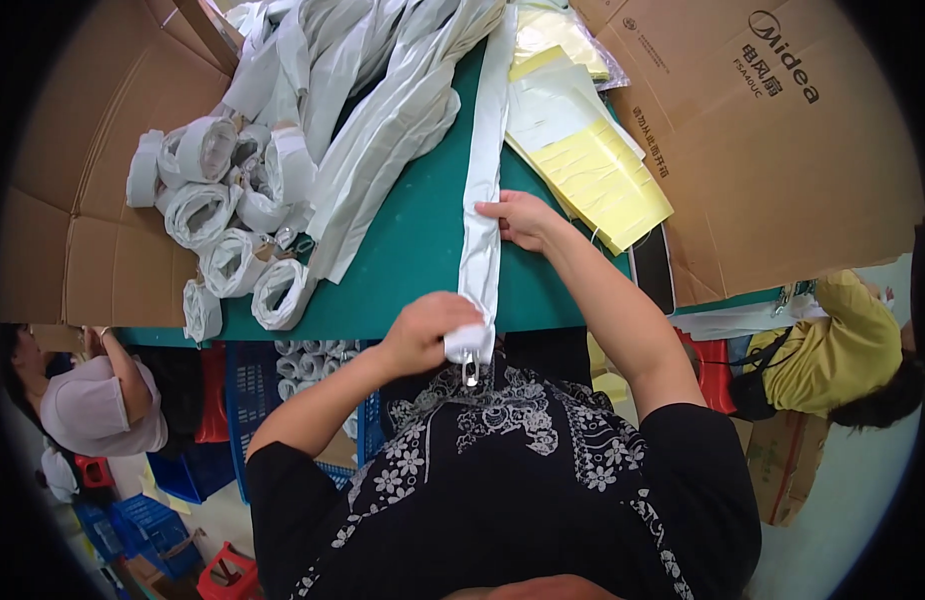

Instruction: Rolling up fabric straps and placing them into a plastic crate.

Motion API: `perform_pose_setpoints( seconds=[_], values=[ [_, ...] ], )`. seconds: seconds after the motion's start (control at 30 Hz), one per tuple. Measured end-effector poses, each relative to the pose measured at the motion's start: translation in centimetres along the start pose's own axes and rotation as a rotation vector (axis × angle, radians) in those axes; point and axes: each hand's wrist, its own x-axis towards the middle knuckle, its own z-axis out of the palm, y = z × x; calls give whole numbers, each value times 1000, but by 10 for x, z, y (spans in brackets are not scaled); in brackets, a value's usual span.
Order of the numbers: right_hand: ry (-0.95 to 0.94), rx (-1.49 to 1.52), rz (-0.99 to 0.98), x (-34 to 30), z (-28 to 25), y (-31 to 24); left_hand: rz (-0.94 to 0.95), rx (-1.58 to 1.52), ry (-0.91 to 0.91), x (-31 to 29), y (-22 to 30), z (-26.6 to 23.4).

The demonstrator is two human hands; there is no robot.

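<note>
A long white fabric strap (480,250) runs from the far edge of the green table toward my body. My left hand (431,330) is closed around its near end, where a short white fold shows at the fingers. A shiny buckle (471,370) hangs from that end over the table's front edge. Farther up, my right hand (525,218) pinches the strap's right edge, thumb on top and the other fingers partly hidden. Between my hands the strap is slightly wrinkled. Several rolled white straps (233,262) are piled to the left, and loose unrolled straps (383,150) lie behind them.
Yellow and white sheets (608,180) lie right of the strap, beside a dark flat object (653,268). Cardboard walls (763,150) flank the green table (408,220). A blue crate (245,400) with rolls stands below. Two people (98,405) sit at either side.
</note>
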Motion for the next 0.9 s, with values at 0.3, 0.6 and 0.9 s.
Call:
perform_pose_setpoints(
  seconds=[0.3, 0.6, 0.9],
  values=[
    [-64, -12, -159, -28, 1, 14, -1293, -899, 40, 56, -34, -3],
    [-158, -146, -292, -47, -14, 14, -1317, -1199, 87, 69, -11, 0],
    [-102, -282, -406, -47, -5, 27, -1302, -1220, 227, 59, -8, -2]
  ],
)
